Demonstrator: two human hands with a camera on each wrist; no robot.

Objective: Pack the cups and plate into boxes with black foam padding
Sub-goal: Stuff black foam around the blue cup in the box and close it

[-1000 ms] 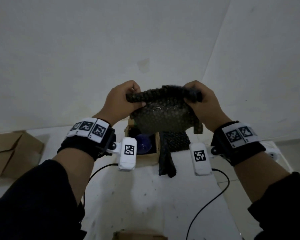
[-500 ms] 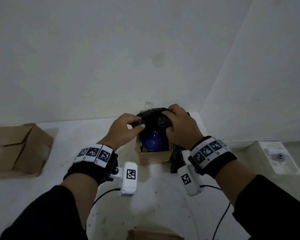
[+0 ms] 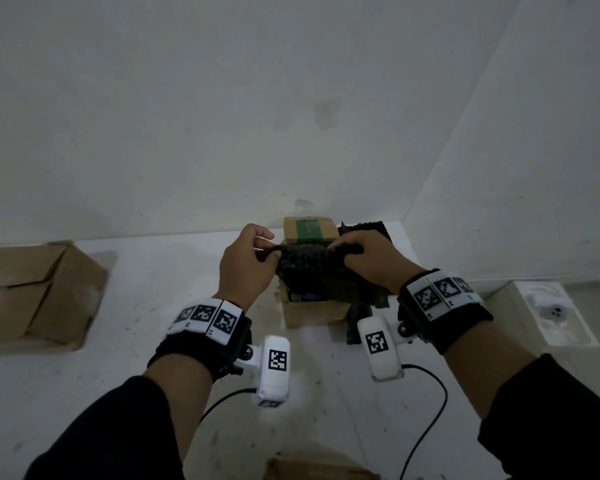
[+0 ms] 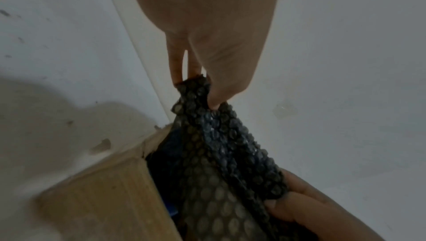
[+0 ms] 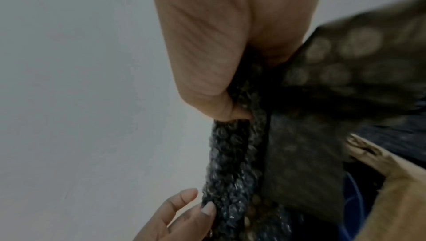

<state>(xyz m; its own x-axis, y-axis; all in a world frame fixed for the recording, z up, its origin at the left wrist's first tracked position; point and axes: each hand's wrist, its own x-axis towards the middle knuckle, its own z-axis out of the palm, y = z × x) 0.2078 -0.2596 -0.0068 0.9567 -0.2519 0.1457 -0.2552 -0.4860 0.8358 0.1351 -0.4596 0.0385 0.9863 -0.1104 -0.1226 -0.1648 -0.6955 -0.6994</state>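
**Padding going over the first packed cup**

While both hands stretch a sheet of black padding (image 3: 312, 271) across the small open box (image 3: 314, 311), only a sliver of blue shows beneath it, which is probably a cup (image 3: 309, 296) already seated inside, though the dim light leaves that uncertain.

At nine o'clock a larger cardboard box (image 3: 39, 292) lies with its flaps apart, and its inside cannot be seen. Nearer the middle, the left hand (image 3: 245, 263) pinches the sheet's left end, thumb and fingertips (image 4: 216, 99) clamped on the bunched bubbles. At twelve o'clock, just behind the open box, a closed carton with a green label (image 3: 310, 230) stands against the wall. The right hand (image 3: 368, 259) clamps the sheet's right end in curled fingers. More padding (image 3: 364, 228) lies at about one o'clock, and a dark strip (image 3: 355, 322) hangs beside the box's right wall.

By my reading, one cup is in and its top cover is only half settled. Flaps are still unclosed, and no plate or other cups are visible anywhere, so most of the packing seems left.
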